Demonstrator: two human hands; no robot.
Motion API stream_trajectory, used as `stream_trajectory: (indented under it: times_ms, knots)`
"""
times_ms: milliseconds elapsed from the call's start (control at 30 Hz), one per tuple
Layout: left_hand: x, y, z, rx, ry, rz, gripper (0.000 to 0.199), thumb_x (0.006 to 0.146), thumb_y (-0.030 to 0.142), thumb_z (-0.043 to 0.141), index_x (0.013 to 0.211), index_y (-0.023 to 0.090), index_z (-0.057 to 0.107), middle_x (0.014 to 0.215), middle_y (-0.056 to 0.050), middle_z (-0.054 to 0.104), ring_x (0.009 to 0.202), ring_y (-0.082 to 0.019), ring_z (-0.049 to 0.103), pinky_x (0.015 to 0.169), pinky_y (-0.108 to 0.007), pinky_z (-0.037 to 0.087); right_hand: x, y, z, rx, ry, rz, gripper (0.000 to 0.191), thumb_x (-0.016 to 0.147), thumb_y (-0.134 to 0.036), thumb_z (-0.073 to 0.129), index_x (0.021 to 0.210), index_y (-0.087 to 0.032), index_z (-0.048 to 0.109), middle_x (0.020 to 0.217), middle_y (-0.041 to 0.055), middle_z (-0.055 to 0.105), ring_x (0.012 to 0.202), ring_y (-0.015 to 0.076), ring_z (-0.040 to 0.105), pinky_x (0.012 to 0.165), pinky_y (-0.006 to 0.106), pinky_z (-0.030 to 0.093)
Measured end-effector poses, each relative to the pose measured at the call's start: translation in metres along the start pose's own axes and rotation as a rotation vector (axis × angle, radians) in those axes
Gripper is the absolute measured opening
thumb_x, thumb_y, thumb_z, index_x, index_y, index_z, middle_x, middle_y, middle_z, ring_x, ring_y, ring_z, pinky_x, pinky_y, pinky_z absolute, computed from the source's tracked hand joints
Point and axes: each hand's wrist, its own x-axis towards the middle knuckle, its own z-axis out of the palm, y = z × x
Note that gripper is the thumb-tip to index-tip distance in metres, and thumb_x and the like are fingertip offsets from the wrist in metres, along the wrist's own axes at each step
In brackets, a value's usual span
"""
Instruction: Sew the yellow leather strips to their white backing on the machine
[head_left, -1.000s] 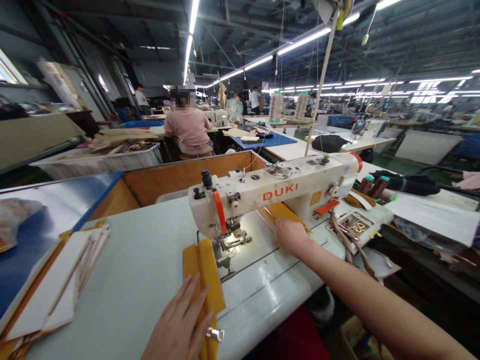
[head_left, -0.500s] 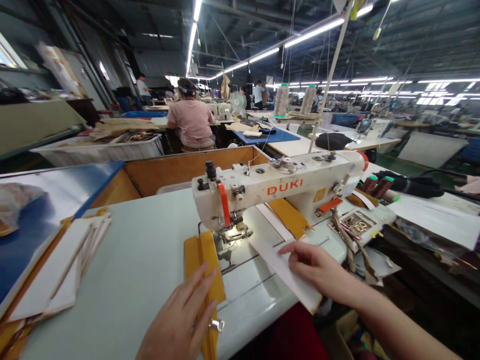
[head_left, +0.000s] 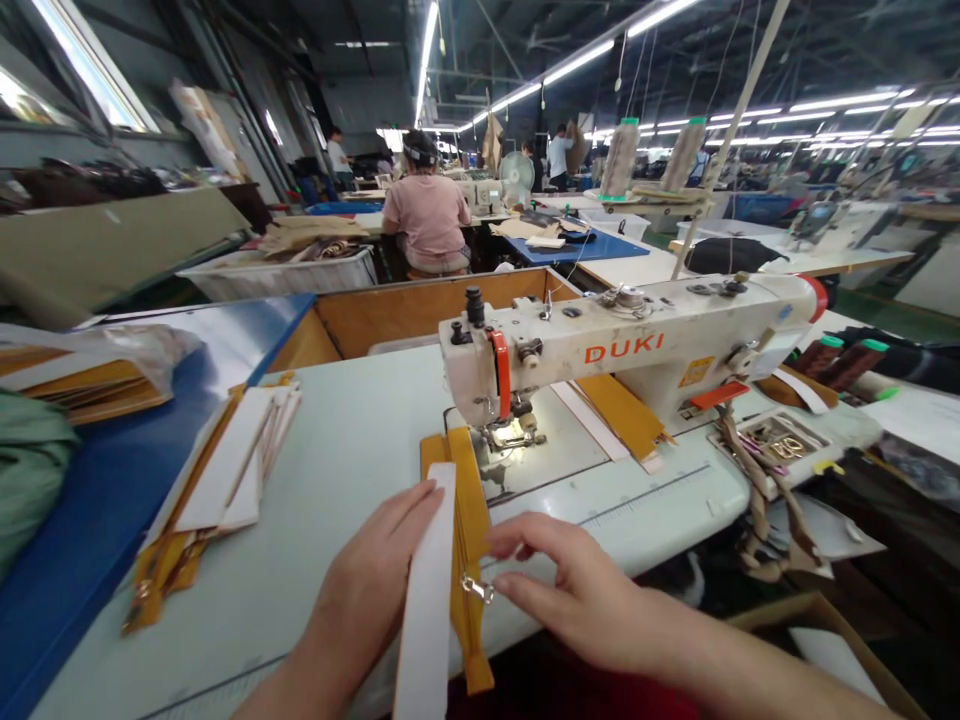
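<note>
A yellow zipper [head_left: 471,560] lies lengthwise on the pale sewing table in front of the presser foot [head_left: 511,435] of a white DUKI sewing machine [head_left: 622,360]. A long white strip [head_left: 427,600] stands along its left side, and my left hand [head_left: 367,570] is closed against that strip's edge. My right hand [head_left: 577,585] reaches in from the right, its thumb and fingers apart around the zipper's metal slider [head_left: 478,590]. I cannot tell whether they grip it. The hands hide part of the table.
Stacked white strips and yellow zippers [head_left: 232,465] lie left of the machine, beside a blue-topped table [head_left: 112,480]. More yellow and white strips [head_left: 619,417] sit behind the needle. A hardware tray [head_left: 772,437] and brown strips [head_left: 757,490] lie right. A co-worker [head_left: 427,215] sews beyond a wooden bin [head_left: 442,310].
The white strip has passed from my right hand to my left and now lies along the zipper. My right hand has moved left to the slider, and the view has turned slightly.
</note>
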Motion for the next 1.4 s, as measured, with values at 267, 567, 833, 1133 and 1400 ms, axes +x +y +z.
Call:
stream_trajectory:
  times_ms: [267,567,833,1133,1400]
  knots:
    - [0.029,-0.030,0.041,0.026,-0.096,-0.144,0.039,0.085,0.016,0.036,0.117,0.013,0.058,0.127,-0.014,0.062,0.120,-0.024,0.057,0.100,-0.043,0.049,0.068,0.048,-0.002,-0.722,-0.277,-0.315,0.062,0.091,-0.039,0.057,0.140,-0.003,0.042,0.149,0.0211,0.037,0.140,0.0300,0.030,0.116,0.045,0.023]
    - [0.008,-0.008,0.055,0.016,-0.160,0.029,0.038,0.089,0.011,0.028,0.108,0.011,0.061,0.122,-0.017,0.065,0.116,-0.023,0.061,0.093,-0.039,0.054,0.038,0.043,0.013,-0.799,-0.380,-0.327,0.070,0.091,-0.045,0.051,0.144,-0.002,0.034,0.152,0.0233,0.029,0.144,0.0305,0.021,0.119,0.042,0.015]
    - [-0.013,0.009,0.042,0.062,-0.184,0.153,0.044,0.089,0.012,0.032,0.128,0.008,0.052,0.128,-0.018,0.061,0.122,-0.024,0.056,0.096,-0.037,0.053,0.008,0.029,0.007,-0.644,-0.435,-0.262,0.067,0.096,-0.051,0.042,0.148,-0.010,0.029,0.156,0.0176,0.024,0.146,0.0253,0.017,0.119,0.039,0.010]
    - [-0.013,0.004,0.042,-0.025,-0.154,0.115,0.047,0.090,0.011,0.031,0.134,0.010,0.048,0.130,-0.015,0.060,0.122,-0.021,0.056,0.098,-0.036,0.051,0.020,0.034,0.020,-0.706,-0.326,-0.245,0.064,0.093,-0.039,0.050,0.144,-0.004,0.035,0.152,0.0190,0.032,0.143,0.0268,0.023,0.119,0.040,0.014]
    - [0.004,-0.005,0.051,0.028,-0.168,0.184,0.043,0.090,0.011,0.032,0.127,0.007,0.053,0.131,-0.018,0.059,0.125,-0.024,0.054,0.099,-0.038,0.051,0.018,0.038,0.024,-0.725,-0.280,-0.275,0.061,0.091,-0.040,0.052,0.140,-0.004,0.042,0.146,0.0175,0.042,0.140,0.0265,0.028,0.119,0.036,0.013]
